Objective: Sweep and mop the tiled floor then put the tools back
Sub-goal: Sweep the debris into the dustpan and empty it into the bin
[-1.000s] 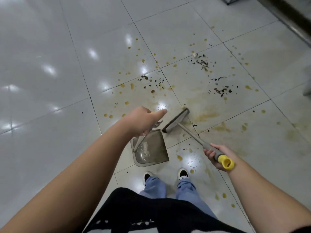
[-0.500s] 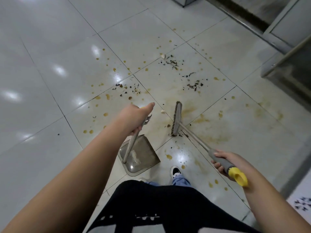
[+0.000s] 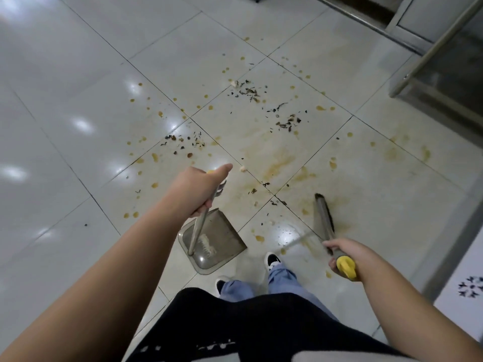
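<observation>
Fingers [image 3: 202, 205] grip dustpan [image 3: 214, 241] holding pale debris [image 3: 206, 245].

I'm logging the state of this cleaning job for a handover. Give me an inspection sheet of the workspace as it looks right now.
Surface: glossy pale tiled floor, spotted and smeared with yellow-brown stains.
Job's things: grey dustpan resting on the floor ahead of the shoes; broom, its head on the floor to the right of the pan. No mop seen.
Clutter: dark leafy debris in scattered patches, unswept; a pale crumb.
Grippers: left hand closed on the dustpan's handle; right hand closed on the broom's handle near its yellow end.
Cables: nothing seen.
Surroundings: metal-framed cabinet at upper right; patterned tile at right edge.
</observation>
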`<state>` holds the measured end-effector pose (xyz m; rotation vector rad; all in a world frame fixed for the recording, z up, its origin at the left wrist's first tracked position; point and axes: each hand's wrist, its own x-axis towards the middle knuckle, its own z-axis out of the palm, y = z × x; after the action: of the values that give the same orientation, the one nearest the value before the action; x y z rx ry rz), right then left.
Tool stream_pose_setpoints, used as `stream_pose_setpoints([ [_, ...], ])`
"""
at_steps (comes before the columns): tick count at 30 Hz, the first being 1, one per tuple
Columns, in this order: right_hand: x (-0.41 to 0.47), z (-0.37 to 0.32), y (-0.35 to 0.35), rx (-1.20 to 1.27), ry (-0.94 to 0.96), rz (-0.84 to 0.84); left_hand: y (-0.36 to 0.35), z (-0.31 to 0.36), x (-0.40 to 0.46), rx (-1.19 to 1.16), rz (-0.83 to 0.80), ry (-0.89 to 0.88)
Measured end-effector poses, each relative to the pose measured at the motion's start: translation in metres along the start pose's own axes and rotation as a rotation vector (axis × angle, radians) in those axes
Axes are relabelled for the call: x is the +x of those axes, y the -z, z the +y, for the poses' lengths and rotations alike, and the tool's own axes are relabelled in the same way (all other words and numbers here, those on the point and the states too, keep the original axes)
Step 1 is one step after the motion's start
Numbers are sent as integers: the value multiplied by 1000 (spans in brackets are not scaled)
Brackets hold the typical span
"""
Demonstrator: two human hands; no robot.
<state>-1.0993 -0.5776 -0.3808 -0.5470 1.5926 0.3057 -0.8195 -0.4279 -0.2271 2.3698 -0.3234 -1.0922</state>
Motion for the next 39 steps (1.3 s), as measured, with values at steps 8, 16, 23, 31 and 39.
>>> stream_pose_setpoints([
  [8, 15, 8, -29, 187, -19, -68, -17, 12, -5, 106, -86, -62],
  [16, -12, -24, -62, 295, 53, -262, -27, 14, -4, 101, -77, -38],
  [23, -1, -68, -73, 793, -139, -608, -27, 11, -10, 124, -73, -40],
  [31, -34, -86, -85, 547, -150, -579, -19, 8, -8, 80, -55, -5],
  [39, -41, -45, -63, 556, -230, -506, -11, 6, -5, 52, -23, 18],
])
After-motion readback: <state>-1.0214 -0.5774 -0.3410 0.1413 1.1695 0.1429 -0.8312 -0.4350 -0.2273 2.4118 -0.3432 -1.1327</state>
